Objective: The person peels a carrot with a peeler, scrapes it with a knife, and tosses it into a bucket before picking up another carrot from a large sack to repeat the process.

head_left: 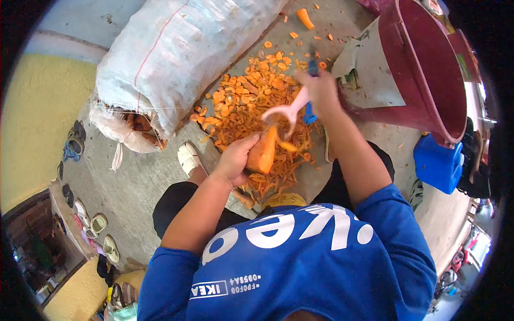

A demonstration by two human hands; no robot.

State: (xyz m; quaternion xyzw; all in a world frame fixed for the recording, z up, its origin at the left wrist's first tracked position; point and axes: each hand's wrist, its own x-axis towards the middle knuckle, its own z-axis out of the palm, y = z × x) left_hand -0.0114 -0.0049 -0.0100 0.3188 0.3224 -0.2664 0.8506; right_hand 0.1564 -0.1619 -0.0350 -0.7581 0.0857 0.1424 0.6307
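Observation:
A thick orange carrot [262,154], partly peeled, is gripped in my left hand [235,158], its narrower end pointing away from me. My right hand [321,93] is closed around the handle of a pink Y-shaped peeler [292,111], whose head is right at the carrot's far end. A strip of peel [287,146] hangs beside the carrot. Something dark and narrow [313,61] projects beyond my right fist, and a small blue piece [309,114] shows beneath it. Below both hands spreads a heap of carrot peelings and cut ends [246,99].
A large white woven sack [166,53] lies at the upper left, carrots showing at its torn mouth. To the right a big dark red tub [433,69] leans over, near a blue jerrycan [438,163]. Sandals [99,223] line the left wall. One carrot piece [305,19] lies far off.

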